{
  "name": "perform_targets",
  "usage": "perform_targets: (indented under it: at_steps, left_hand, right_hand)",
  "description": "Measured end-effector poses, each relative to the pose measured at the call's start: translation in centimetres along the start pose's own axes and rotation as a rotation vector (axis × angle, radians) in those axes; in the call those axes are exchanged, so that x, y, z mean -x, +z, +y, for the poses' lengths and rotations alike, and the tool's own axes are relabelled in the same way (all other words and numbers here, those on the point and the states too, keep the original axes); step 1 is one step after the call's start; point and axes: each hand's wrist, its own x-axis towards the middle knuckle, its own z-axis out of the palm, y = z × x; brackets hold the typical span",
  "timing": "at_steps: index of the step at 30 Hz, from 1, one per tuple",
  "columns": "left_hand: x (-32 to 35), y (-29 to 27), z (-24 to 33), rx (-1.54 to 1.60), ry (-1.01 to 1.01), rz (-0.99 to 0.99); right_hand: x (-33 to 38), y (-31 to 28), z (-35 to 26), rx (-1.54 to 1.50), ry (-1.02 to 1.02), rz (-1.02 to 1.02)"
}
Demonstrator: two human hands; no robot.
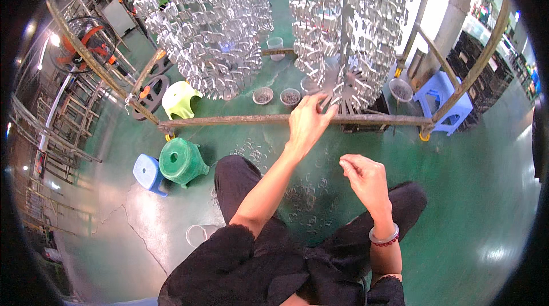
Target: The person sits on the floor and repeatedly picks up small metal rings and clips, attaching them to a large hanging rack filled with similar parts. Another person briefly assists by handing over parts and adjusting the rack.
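My left hand (pixel 309 126) reaches up over the frame's lower bar to the bottom of the right-hand rack of small shiny metal pieces (pixel 349 31). Its thumb and fingers are pinched at the edge of a dark slotted disc (pixel 347 90) on that rack; what they grip, if anything, is too small to make out. My right hand (pixel 366 180) is held lower and to the right, above my knee, fingertips pressed together. Anything between those fingertips does not show. A second column of similar metal pieces (pixel 206 26) hangs to the left.
A wheeled metal frame has its lower bar (pixel 240 120) in front of me. Small bowls (pixel 290 97) of parts stand behind it. Loose pieces (pixel 306 200) lie on the green floor between my legs. Stools, green (pixel 183 160), yellow (pixel 180 100) and blue (pixel 443 103), stand at the sides.
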Motion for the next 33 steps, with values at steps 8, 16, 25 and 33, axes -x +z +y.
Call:
perform_targets:
  at_steps: [8, 16, 25, 33]
  left_hand:
    - [-3.5, -4.8, 2.5, 0.177, 0.153, 0.136]
    - [-6.0, -3.1, 3.9, 0.087, 0.276, 0.062]
    - [-6.2, -1.6, 4.6, 0.249, 0.173, 0.094]
    - [-6.5, -1.2, 4.2, 0.306, 0.143, 0.054]
  right_hand:
    - [-6.9, -1.1, -0.9, -0.151, 0.078, 0.197]
    - [-10.0, -0.8, -3.0, -0.076, -0.034, 0.293]
    - [-11.3, -3.8, -5.5, 0.207, -0.12, 0.221]
    - [-12.3, -3.8, -6.6, 0.596, -0.208, 0.263]
